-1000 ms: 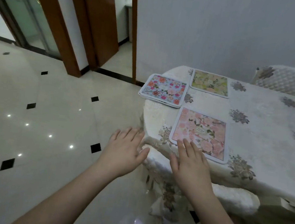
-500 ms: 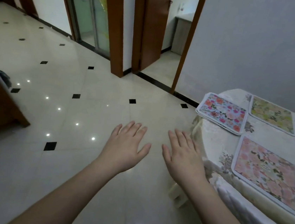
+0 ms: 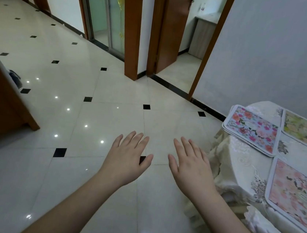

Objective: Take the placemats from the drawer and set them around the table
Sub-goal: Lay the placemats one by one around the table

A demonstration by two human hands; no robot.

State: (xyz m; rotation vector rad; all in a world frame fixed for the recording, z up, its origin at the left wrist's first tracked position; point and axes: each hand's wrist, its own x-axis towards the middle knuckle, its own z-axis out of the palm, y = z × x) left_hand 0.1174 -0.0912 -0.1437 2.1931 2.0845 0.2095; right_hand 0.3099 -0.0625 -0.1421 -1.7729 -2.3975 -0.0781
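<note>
both hands empty, left hand (image 3: 126, 159) and right hand (image 3: 190, 168) hovering over the floor (image 3: 92, 109), fingers straight and spread. placemats: pink one (image 3: 296, 196), yellow one (image 3: 306, 130) and a blue-topped stack (image 3: 252, 129) lying on the bench (image 3: 239, 164). step looks like between placements; next move probably calls for taking from the stack.

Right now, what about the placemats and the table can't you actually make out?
- Pink placemat and yellow-green placemat: cut off by the head view's right edge.
- Blue placemat stack: count of mats too small to tell.
- Table: far side out of frame.
- The drawer: not in view.
</note>
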